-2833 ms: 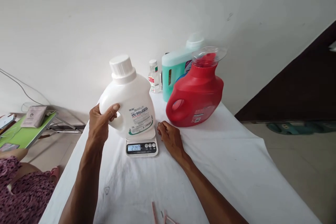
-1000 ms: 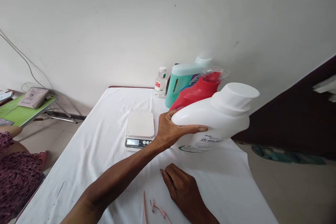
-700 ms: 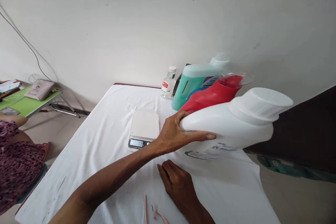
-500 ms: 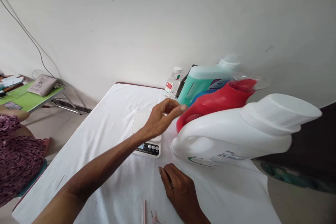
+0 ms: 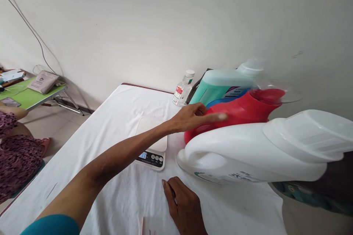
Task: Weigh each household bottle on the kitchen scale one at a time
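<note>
Two bare hands are over the white-clothed tabletop (image 5: 110, 125). Left hand (image 5: 197, 116) stretches forward with fingers loosely spread and holds nothing; its fingertips reach onto the red jug (image 5: 242, 108), touching its near shoulder. Right hand (image 5: 180, 203) lies palm down on the cloth near the front edge, fingers relaxed and empty. Just beyond it the white jug (image 5: 248, 152) stands at the right edge, free of both hands, close in front of the red jug. Behind the red jug, toward the far right corner, stands a teal jug (image 5: 220, 84), with a small clear bottle (image 5: 182, 90) to its left. Under the left forearm sits a scale (image 5: 151, 147), mid-table.
</note>
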The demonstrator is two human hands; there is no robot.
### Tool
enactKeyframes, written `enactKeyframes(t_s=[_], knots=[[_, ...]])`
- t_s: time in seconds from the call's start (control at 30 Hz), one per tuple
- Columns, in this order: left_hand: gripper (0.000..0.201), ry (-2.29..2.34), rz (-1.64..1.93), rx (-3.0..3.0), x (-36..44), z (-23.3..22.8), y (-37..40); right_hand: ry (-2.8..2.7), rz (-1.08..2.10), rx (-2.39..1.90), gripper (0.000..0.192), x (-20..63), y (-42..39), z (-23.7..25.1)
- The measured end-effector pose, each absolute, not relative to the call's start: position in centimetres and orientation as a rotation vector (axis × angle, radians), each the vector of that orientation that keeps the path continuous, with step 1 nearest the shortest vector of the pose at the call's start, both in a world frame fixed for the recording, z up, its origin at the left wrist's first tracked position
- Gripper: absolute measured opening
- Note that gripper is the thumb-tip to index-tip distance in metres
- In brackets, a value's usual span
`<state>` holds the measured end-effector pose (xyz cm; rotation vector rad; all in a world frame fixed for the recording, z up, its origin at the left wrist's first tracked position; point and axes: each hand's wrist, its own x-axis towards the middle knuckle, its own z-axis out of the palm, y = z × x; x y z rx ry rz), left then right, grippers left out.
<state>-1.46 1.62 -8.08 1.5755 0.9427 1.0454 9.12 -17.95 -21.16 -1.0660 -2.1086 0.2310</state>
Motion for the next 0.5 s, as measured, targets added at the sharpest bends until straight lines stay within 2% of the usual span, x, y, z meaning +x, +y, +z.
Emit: enactKeyframes(t_s=[0.1, 0.2, 0.33, 0.4, 0.5], knots=[[0.054, 1.061, 1.335, 1.444, -2.4, -7.8, 4.0, -2.095, 0.246, -1.062, 0.037, 9.2, -17.9, -21.4], [0.043, 1.396, 1.525, 1.413, -3.7, -7.8, 7.9, -2.100, 0.280, -1.064, 0.035, 9.4, -17.9, -21.8], [0.092, 1.586, 1.266, 1.558, -4.4, -9.3, 13.0, -2.054, 0.330, -1.096, 0.035, 9.4, -17.9, -22.4], [0.094, 1.585, 1.132, 1.599, -4.1, -10.5, 14.8, -2.037, 0.355, -1.103, 0.035, 9.3, -17.9, -22.7], [0.076, 1.581, 1.071, 1.582, -3.3, -12.3, 16.5, -2.035, 0.383, -1.097, 0.035, 9.4, -17.9, -22.8]])
